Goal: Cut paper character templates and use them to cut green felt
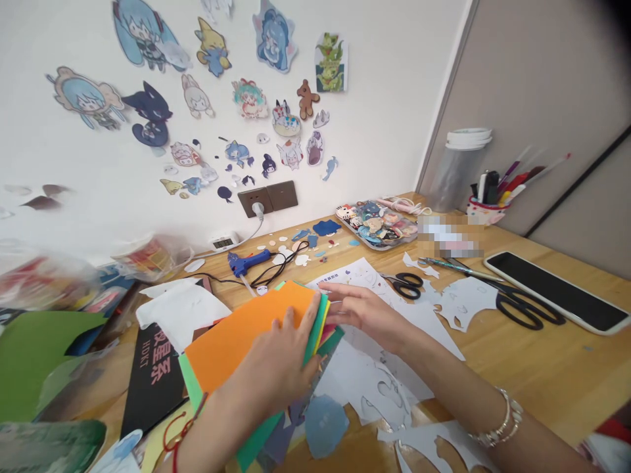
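A stack of coloured sheets [246,328], orange on top with green, yellow and teal edges below, lies slanted in front of me. My left hand [283,355] grips the stack at its right side, fingers spread over the orange sheet and thumb by the edge. My right hand [367,314] is at the stack's upper right edge, its fingers stretched out and fingertips by the sheet edges. Whether those fingertips press on a sheet is hard to make out. White cut paper [362,378] and a printed white sheet [419,328] lie under and beside my right forearm.
Behind the stack are a blue glue gun [249,263] and its black cord. Small scissors [407,284], large scissors [527,307] and a phone [557,289] lie at right. A tray of cutouts [377,226] and a pen cup [488,209] stand farther back. Plastic bags [148,256] crowd the left.
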### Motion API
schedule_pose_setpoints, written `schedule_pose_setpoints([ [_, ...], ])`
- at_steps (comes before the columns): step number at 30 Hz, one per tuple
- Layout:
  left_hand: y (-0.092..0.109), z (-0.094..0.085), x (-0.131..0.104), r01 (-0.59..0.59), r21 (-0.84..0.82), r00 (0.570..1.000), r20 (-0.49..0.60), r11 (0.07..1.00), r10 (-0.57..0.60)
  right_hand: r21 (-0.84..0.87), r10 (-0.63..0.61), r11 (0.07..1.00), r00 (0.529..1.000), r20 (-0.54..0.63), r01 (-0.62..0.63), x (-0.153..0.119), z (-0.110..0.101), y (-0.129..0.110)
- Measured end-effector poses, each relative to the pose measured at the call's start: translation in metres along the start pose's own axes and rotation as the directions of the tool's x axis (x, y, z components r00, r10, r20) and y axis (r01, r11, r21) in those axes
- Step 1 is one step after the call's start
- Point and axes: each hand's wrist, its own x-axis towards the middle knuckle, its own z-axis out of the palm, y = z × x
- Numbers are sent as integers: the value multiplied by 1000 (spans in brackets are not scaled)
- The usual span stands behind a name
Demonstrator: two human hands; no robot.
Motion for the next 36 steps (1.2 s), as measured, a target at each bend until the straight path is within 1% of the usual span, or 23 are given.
schedule_pose_setpoints([
  [1,-4,-4,-2,-28,-33,1000,-7,999,27,16,9,1000,1000,-7,-9,0,0,-1],
  [2,-9,-8,-3,-52,-54,999,-5,997,51,-31,9,999,1000,-20,-10,1,-1,0],
  [5,-19,-17,-6,-74,-16,997,-1,997,74,-268,-8,963,994,-106,-21,6,-6,10],
  [7,-22,-19,-6,-73,14,997,-12,997,74,-343,-27,939,990,-141,-23,9,-10,19],
  [10,-25,-16,-3,-83,-42,996,-17,996,82,-371,-33,928,989,-141,-22,13,-12,26],
  [14,-27,-16,0,-59,-111,998,-13,992,58,-302,-6,952,989,-146,-39,12,-9,20],
  [16,-26,-19,0,-44,-132,999,-28,990,41,-251,12,967,994,-108,-39,11,-6,16],
  [19,-25,-21,1,-37,-155,997,-66,987,27,-157,21,987,1000,0,-21,7,-1,12],
  [22,-26,-16,4,-48,-145,993,-114,988,32,-31,-15,999,988,151,20,4,2,11],
  [24,-28,-11,6,-50,-113,991,-125,992,36,2,-35,999,978,205,36,2,3,12],
  [25,-29,-9,7,-51,-89,991,-127,995,39,-13,-34,999,978,206,37,2,3,13],
  [28,-30,-7,8,-49,-15,991,-127,999,47,-102,-29,994,986,165,46,3,2,19],
  [31,-31,-8,7,-62,10,989,-133,998,63,-96,-66,992,989,132,79,6,2,27],
  [33,-31,-9,7,-83,6,987,-140,997,83,-69,-77,994,995,65,81,8,3,30],
  [36,-33,-10,6,-71,-24,987,-145,997,67,-43,-44,998,997,-60,42,8,4,26],
])
